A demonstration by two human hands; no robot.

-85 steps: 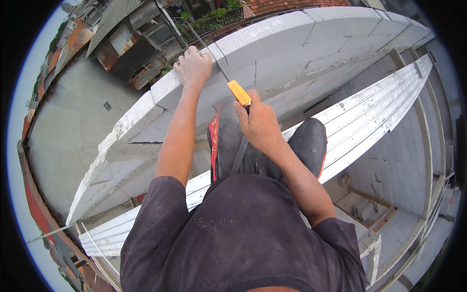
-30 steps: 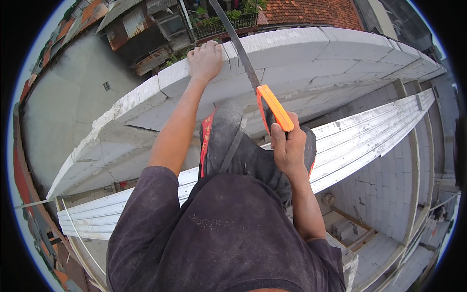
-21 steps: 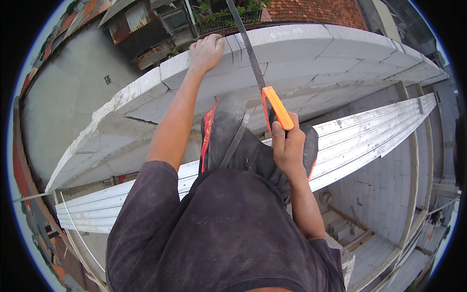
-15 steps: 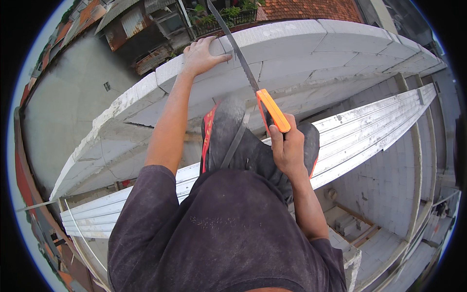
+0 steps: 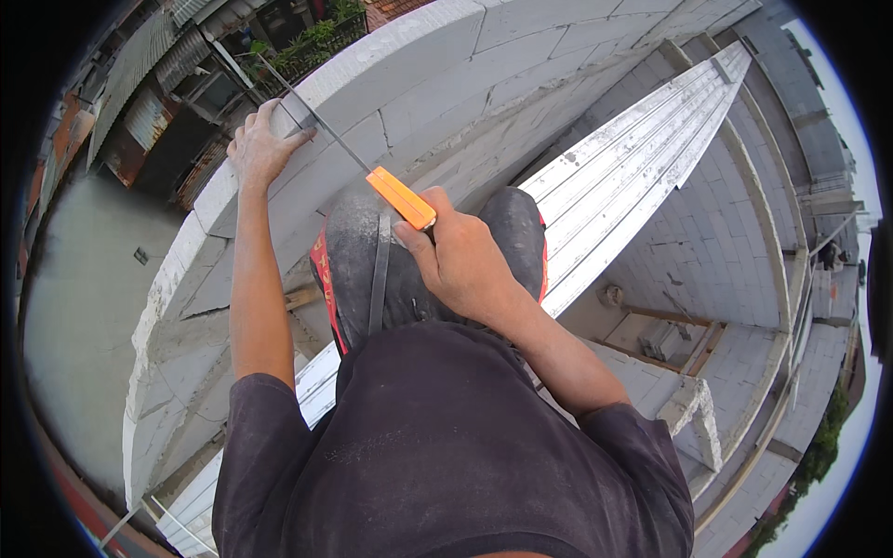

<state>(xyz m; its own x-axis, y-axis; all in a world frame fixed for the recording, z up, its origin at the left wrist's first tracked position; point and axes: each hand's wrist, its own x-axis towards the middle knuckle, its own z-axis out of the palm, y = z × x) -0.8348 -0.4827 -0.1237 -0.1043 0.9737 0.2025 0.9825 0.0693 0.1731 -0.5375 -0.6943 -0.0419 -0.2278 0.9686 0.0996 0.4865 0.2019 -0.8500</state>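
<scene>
My right hand (image 5: 460,256) is closed round the orange and black handle of a handsaw (image 5: 402,198). Its long thin blade slants up and left across the top edge of a pale lightweight-block wall (image 5: 400,56), close to my left thumb. Whether the teeth bite into the block cannot be made out. My left hand (image 5: 262,149) grips the top of the wall, fingers over the upper face and thumb against the near side. A narrow dark line shows in the block between thumb and blade. White dust coats my left hand and my trouser knee.
Under me a ribbed silvery metal plank (image 5: 642,139) runs along the wall. To the right, below the plank, are block walls and a wood-framed opening (image 5: 665,339). Beyond the wall lie a grey flat surface (image 5: 93,270), rusty sheds (image 5: 149,121) and green plants (image 5: 326,37).
The view has turned and shifted, so wall and hands appear farther left. My right hand has pushed forward toward the wall, and the saw now lies at a flatter slant.
</scene>
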